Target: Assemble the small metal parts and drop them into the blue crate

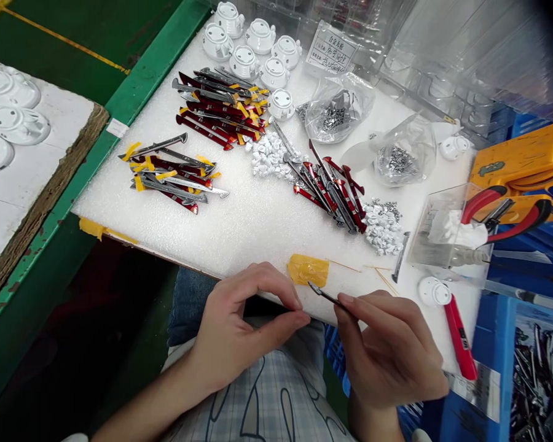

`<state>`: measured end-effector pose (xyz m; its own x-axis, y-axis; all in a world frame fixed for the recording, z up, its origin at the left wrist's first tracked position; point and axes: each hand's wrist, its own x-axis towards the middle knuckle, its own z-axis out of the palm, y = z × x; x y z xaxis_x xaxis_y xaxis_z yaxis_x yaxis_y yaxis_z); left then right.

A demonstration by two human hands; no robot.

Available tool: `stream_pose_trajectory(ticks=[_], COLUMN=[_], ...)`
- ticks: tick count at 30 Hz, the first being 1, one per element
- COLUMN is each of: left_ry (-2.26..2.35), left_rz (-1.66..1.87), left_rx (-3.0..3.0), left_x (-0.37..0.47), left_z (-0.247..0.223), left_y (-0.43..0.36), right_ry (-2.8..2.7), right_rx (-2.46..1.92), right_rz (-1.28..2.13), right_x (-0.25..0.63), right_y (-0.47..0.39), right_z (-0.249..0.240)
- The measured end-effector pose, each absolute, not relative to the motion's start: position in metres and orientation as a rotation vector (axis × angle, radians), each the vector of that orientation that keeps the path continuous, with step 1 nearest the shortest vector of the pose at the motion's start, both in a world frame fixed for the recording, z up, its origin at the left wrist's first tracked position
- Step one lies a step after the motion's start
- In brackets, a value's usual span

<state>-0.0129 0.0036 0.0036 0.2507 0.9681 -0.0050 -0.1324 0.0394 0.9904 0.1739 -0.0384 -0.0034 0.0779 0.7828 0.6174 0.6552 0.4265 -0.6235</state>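
My left hand (253,325) is at the table's front edge, thumb and forefinger pinched together. Whatever is between those fingertips is hidden or too small to make out. My right hand (387,344) pinches a slender dark strip with a pointed silvery tip (321,293). The strip's tip points left, over a square of yellow tape (308,270) stuck near the edge. Beyond the hands is a pile of loose red and grey strips (334,187), with small white parts (384,227) beside it. A single grey strip (400,258) lies to the right.
Taped strips lie in two piles, one at left (175,175) and one farther back (225,104). White round pieces (260,35) stand behind. Bags of small metal parts (336,110), a clear box (447,239) with red-handled pliers (483,196) and a red-handled tool (461,337) occupy the right.
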Motion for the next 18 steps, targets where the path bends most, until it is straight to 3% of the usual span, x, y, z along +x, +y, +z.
stream_pose_trajectory(ticks=[18], left_ry=[0.996], left_rz=[0.977], left_rx=[1.165], left_x=[-0.0152], left_z=[0.0042], left_y=[0.0073], right_ry=[-1.543], right_rx=[-1.335], right_rz=[0.149], right_x=[0.1771], right_y=[-0.0356], right_z=[-0.011])
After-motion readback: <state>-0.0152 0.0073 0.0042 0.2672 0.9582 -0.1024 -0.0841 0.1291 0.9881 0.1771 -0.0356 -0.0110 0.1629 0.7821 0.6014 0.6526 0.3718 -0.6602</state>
